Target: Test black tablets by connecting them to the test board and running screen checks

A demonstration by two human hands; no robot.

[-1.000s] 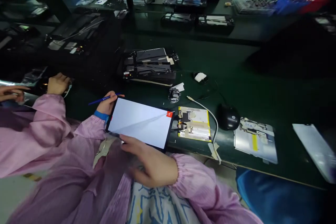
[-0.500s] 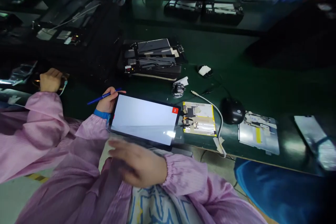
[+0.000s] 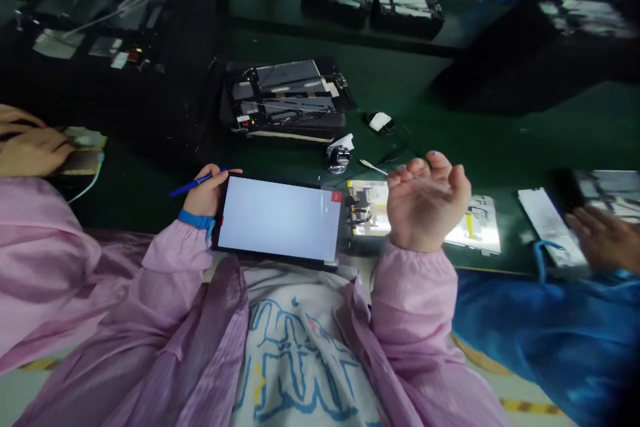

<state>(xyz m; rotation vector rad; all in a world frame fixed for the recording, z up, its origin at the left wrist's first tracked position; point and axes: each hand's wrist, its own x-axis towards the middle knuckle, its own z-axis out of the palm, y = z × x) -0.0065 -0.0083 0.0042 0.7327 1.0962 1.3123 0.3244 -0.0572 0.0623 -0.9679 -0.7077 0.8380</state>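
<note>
My left hand [image 3: 203, 199], with a blue band at its wrist, grips the left edge of a lit tablet screen [image 3: 280, 219]. A blue pen [image 3: 190, 185] is also held between its fingers. The screen shows white with a red patch at its upper right corner. My right hand [image 3: 427, 210] is raised, palm up, fingers bent but apart; a faint pale streak crosses the palm, and I cannot make out what it is. Behind that hand, a tablet battery with flex cables [image 3: 367, 207] lies partly hidden beside the screen. A white cable [image 3: 373, 167] runs behind the fingers.
Stacked tablet parts [image 3: 290, 97] lie beyond the screen, near a small metallic device [image 3: 339, 158] and a bundled black cable [image 3: 383, 123]. A silver panel [image 3: 485, 220] sits to the right. Co-workers' hands [image 3: 37, 150] show at left, and another hand [image 3: 607, 237] at right.
My right hand has swung from in front of my body up and right, over the battery. My left hand keeps hold of the screen and pen. At right, a co-worker's hand has come into view.
</note>
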